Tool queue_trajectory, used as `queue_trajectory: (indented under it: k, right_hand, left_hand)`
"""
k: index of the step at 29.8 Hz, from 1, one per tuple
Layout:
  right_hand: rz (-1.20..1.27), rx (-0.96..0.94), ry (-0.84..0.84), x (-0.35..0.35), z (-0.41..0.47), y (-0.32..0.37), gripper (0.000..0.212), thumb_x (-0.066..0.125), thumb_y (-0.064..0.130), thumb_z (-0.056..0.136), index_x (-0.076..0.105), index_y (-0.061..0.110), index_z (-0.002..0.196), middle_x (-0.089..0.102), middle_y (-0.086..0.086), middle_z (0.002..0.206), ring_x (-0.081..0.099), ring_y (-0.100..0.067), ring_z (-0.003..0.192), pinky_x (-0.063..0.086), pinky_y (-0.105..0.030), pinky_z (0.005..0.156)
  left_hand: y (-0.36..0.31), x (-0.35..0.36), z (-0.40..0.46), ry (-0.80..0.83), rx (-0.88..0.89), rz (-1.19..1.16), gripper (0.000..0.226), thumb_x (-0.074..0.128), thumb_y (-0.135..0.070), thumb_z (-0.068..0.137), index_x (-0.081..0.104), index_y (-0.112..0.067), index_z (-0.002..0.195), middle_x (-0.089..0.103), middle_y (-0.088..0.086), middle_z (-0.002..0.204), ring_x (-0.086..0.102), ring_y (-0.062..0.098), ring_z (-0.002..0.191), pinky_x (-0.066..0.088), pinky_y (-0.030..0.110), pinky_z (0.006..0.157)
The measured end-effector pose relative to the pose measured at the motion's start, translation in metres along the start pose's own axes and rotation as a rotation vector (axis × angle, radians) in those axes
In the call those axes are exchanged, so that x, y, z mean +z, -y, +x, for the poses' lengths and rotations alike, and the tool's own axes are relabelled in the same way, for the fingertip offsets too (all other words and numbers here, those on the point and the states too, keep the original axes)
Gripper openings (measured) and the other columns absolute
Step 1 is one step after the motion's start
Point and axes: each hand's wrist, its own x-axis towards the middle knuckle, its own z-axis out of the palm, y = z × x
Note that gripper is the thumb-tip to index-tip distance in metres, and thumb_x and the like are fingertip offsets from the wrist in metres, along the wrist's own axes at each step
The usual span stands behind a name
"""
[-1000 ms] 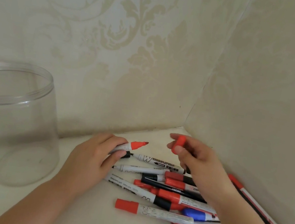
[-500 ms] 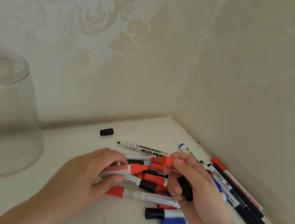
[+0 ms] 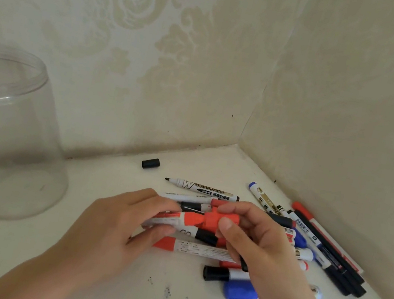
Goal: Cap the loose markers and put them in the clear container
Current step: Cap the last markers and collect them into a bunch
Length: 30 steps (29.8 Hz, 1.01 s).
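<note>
My left hand (image 3: 107, 233) grips a red marker (image 3: 178, 218) by its white barrel, tip pointing right. My right hand (image 3: 260, 247) pinches a red cap (image 3: 217, 220) whose mouth sits over the marker's tip. Both hands hover just above a pile of red, black and blue markers (image 3: 199, 250) on the white surface. A clear round container (image 3: 6, 134) stands open at the far left, with nothing inside. An uncapped black whiteboard marker (image 3: 202, 189) lies behind the hands, and a loose black cap (image 3: 150, 163) lies near the wall.
Wallpapered walls meet in a corner behind the pile. More markers (image 3: 318, 247) lie along the right wall, among them an uncapped blue one (image 3: 265, 198). A blue-capped marker (image 3: 239, 291) sits under my right wrist. Dark specks (image 3: 166, 293) mark the surface in front.
The red cap in my right hand has come down and left onto the tip of the red marker held by my left hand. The view has tilted downward.
</note>
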Motion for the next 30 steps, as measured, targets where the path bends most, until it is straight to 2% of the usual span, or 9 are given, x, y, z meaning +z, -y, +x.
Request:
queue_trajectory:
  k: [4, 9, 13, 16, 19, 22, 25, 28, 30]
  right_hand:
    - [-0.240, -0.097, -0.005, -0.001, -0.003, 0.000, 0.020, 0.060, 0.039, 0.071, 0.064, 0.040, 0.090, 0.069, 0.001, 0.079, 0.057, -0.013, 0.066, 0.048, -0.020, 0.059]
    - [-0.372, -0.139, 0.037, -0.001, -0.006, 0.002, 0.019, 0.062, 0.032, 0.078, 0.063, 0.044, 0.092, 0.051, 0.012, 0.053, 0.042, -0.001, 0.049, 0.032, -0.008, 0.050]
    - [-0.350, -0.125, 0.009, 0.002, -0.006, 0.002, 0.024, 0.056, 0.043, 0.069, 0.062, 0.045, 0.092, 0.059, 0.009, 0.059, 0.046, 0.000, 0.052, 0.036, -0.011, 0.051]
    - [-0.332, -0.112, 0.032, 0.003, -0.006, 0.003, 0.019, 0.058, 0.037, 0.075, 0.062, 0.045, 0.091, 0.063, 0.013, 0.061, 0.048, 0.001, 0.054, 0.037, -0.010, 0.053]
    - [-0.365, -0.139, 0.024, 0.004, -0.006, 0.003, 0.020, 0.062, 0.027, 0.081, 0.062, 0.044, 0.092, 0.063, 0.002, 0.066, 0.049, -0.003, 0.055, 0.038, -0.012, 0.053]
    - [-0.363, -0.136, 0.013, 0.005, -0.006, 0.002, 0.019, 0.059, 0.040, 0.075, 0.062, 0.046, 0.093, 0.064, -0.006, 0.073, 0.053, -0.012, 0.059, 0.042, -0.018, 0.055]
    - [-0.376, -0.131, 0.023, 0.004, -0.003, 0.000, 0.028, 0.055, 0.048, 0.068, 0.063, 0.048, 0.095, 0.064, -0.003, 0.074, 0.051, -0.008, 0.059, 0.042, -0.014, 0.055]
    - [-0.243, -0.127, -0.095, -0.004, 0.000, 0.003, 0.029, 0.055, 0.042, 0.071, 0.062, 0.040, 0.099, 0.066, 0.006, 0.069, 0.052, -0.001, 0.055, 0.040, -0.009, 0.055]
    - [-0.090, -0.086, -0.251, -0.015, 0.005, 0.003, 0.016, 0.055, 0.029, 0.083, 0.065, 0.032, 0.095, 0.064, 0.008, 0.062, 0.049, -0.001, 0.048, 0.039, -0.008, 0.051]
  left_hand:
    - [-0.005, 0.000, -0.001, 0.006, 0.047, 0.002, 0.024, 0.042, -0.045, 0.089, 0.056, -0.037, 0.107, 0.058, -0.022, 0.085, 0.046, -0.010, 0.066, 0.037, 0.009, 0.055]
    - [-0.008, 0.004, -0.001, 0.042, 0.098, 0.011, 0.034, 0.030, -0.047, 0.095, 0.057, -0.031, 0.106, 0.048, -0.016, 0.079, 0.045, 0.001, 0.057, 0.036, 0.016, 0.043]
    - [-0.009, 0.006, 0.000, 0.015, 0.093, -0.031, 0.033, 0.033, -0.046, 0.094, 0.059, -0.029, 0.107, 0.050, -0.016, 0.077, 0.046, 0.001, 0.058, 0.036, 0.016, 0.046]
    - [-0.011, 0.007, 0.000, 0.008, 0.115, 0.020, 0.030, 0.037, -0.042, 0.093, 0.060, -0.027, 0.105, 0.052, -0.016, 0.075, 0.047, 0.003, 0.058, 0.035, 0.016, 0.045]
    - [-0.011, 0.008, -0.001, 0.001, 0.115, -0.011, 0.029, 0.037, -0.043, 0.093, 0.059, -0.027, 0.104, 0.051, -0.016, 0.079, 0.045, 0.001, 0.060, 0.030, 0.010, 0.048]
    - [-0.008, 0.009, -0.002, 0.001, 0.099, -0.031, 0.028, 0.037, -0.045, 0.093, 0.057, -0.032, 0.107, 0.053, -0.016, 0.074, 0.046, 0.001, 0.058, 0.035, 0.013, 0.047]
    - [-0.006, 0.008, 0.000, -0.010, 0.058, -0.007, 0.025, 0.043, -0.048, 0.088, 0.057, -0.038, 0.106, 0.055, -0.019, 0.076, 0.047, -0.003, 0.061, 0.037, 0.012, 0.049]
    - [0.001, 0.007, 0.003, -0.061, -0.043, 0.017, 0.024, 0.045, -0.047, 0.084, 0.056, -0.039, 0.104, 0.056, -0.024, 0.084, 0.050, -0.005, 0.068, 0.040, 0.012, 0.058]
    - [0.010, 0.007, 0.003, -0.046, -0.081, 0.068, 0.026, 0.042, -0.042, 0.085, 0.056, -0.038, 0.107, 0.055, -0.024, 0.092, 0.050, -0.003, 0.076, 0.040, 0.015, 0.065]
